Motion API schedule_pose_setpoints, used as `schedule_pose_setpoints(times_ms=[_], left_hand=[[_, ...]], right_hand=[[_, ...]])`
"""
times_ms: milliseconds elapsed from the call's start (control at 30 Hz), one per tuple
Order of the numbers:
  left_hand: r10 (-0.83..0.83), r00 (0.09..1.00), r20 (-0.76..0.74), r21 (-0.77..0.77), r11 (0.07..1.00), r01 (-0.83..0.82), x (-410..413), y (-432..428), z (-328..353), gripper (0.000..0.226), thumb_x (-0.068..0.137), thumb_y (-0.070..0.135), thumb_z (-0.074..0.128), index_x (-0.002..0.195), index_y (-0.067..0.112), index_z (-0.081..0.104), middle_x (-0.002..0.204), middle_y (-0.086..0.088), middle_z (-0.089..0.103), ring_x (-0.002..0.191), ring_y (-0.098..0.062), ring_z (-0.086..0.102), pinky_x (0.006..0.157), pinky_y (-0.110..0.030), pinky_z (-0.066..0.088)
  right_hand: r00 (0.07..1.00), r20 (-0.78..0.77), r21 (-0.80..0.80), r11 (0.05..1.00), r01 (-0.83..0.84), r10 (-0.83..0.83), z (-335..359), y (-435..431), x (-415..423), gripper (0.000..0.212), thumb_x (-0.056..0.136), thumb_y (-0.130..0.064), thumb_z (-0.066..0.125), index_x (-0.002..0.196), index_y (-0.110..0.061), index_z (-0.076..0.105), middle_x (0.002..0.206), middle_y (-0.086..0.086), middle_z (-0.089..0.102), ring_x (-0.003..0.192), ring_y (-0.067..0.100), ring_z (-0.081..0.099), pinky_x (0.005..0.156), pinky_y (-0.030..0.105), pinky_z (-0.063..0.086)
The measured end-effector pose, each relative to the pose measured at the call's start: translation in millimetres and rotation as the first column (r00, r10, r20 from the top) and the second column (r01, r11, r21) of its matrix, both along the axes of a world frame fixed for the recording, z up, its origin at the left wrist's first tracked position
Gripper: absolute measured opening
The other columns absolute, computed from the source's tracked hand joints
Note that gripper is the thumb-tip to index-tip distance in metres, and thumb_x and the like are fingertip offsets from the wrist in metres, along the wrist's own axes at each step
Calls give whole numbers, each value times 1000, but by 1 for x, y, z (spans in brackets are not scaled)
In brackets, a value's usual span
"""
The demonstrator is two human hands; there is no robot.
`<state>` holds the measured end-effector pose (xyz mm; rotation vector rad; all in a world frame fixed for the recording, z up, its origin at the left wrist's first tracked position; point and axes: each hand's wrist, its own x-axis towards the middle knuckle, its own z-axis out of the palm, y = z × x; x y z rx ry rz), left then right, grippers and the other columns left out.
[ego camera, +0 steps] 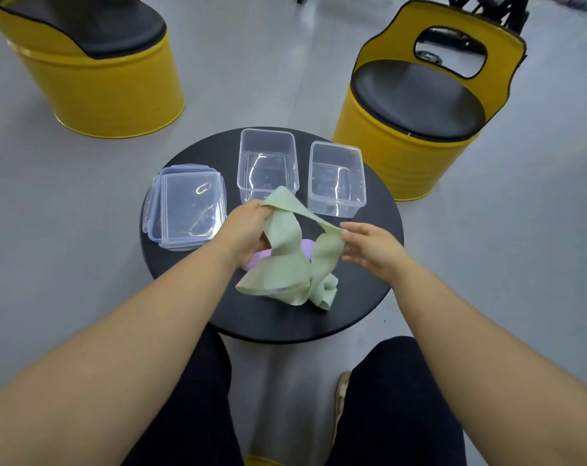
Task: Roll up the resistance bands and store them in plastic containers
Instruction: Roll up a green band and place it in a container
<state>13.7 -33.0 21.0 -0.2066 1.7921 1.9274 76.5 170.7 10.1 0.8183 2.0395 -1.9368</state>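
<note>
the left grip (248,227) is closed around the upper fold of the green resistance band (285,264), its fingers curled over the material with the back of the hand turned up, holding that part above the bench (285,321). the right grip (372,247) pinches the band's other raised edge between thumb and forefinger, and its remaining fingers are spread loosely and only slightly bent. between the two grips a strip of the band runs taut and twisted. the rest hangs down in loose folds, and its lower end lies crumpled on the bench near the front edge. a purple resistance band (306,247) lies on the bench under the green one, mostly hidden by it and showing only in small patches. behind the grips stand two clear plastic containers, a middle container (268,163) and a right container (337,178), both open, upright and just apart from each other. the top of the green band overlaps the front wall of the middle one in this view. to their left a stack of clear lids (187,210) with bluish clips lies flat. two yellow drum seats (413,129) with black cushions stand on the grey floor beyond the bench.
</note>
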Motion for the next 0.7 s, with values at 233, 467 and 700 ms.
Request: schedule_pose_setpoints(times_ms=[233, 467, 700], left_hand=[[-31, 991, 133, 202, 979, 4, -10, 11, 14, 21, 97, 7, 37, 110, 4, 53, 126, -24, 57, 115, -34, 58, 88, -47, 49], [58, 994, 96, 83, 994, -66, -14, 0, 9, 18, 96, 5, 36, 104, 6, 51, 110, -21, 65, 101, -33, 64, 88, -49, 50], [117, 991, 60, -153, 982, -107, -16, -21, -5, 19, 90, 7, 46, 103, 2, 59, 102, -21, 67, 91, -31, 67, 77, -41, 53]], right_hand=[[926, 186, 180, 915, -360, 328, -56, -13, 13, 52, 87, 2, 50, 133, -21, 46, 135, -2, 48, 116, 14, 47, 91, 28, 43], [815, 359, 568, 586, -578, 455, -103, -24, 12, 84, 79, -24, 72, 146, -31, 21, 149, -2, 24, 133, 29, 24, 99, 41, 40], [889, 324, 680, 574, -456, 322, -117, -20, -10, 33, 88, -17, 50, 120, -24, 51, 110, 4, 61, 100, 27, 55, 70, 32, 45]])
